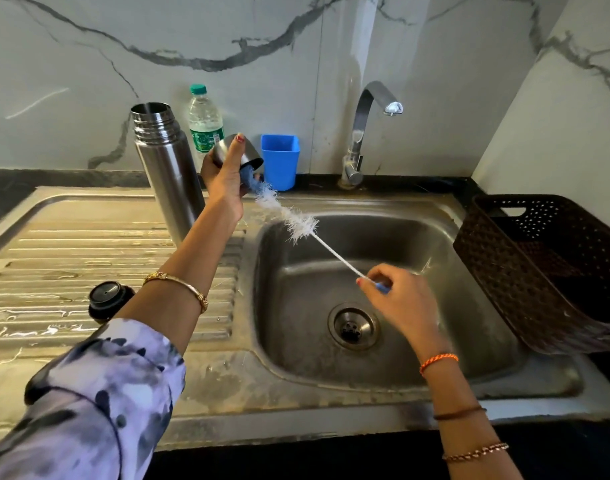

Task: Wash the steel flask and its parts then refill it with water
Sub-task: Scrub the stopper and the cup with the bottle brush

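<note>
The open steel flask (168,168) stands upright on the drainboard, without its lid. My left hand (223,178) grips the flask's steel cup lid (239,152), tilted with its mouth facing down and right. A long bottle brush (296,223) with white bristles and a blue tip pokes into that cup. My right hand (397,296) pinches the brush's blue handle end over the sink basin (487,306). The black inner stopper (107,299) lies on the drainboard near my left forearm.
A plastic water bottle (204,123) and a blue plastic cup (281,161) stand against the marble wall behind the sink. The tap (365,126) is off at the back. A dark brown perforated basket (546,271) sits at the right.
</note>
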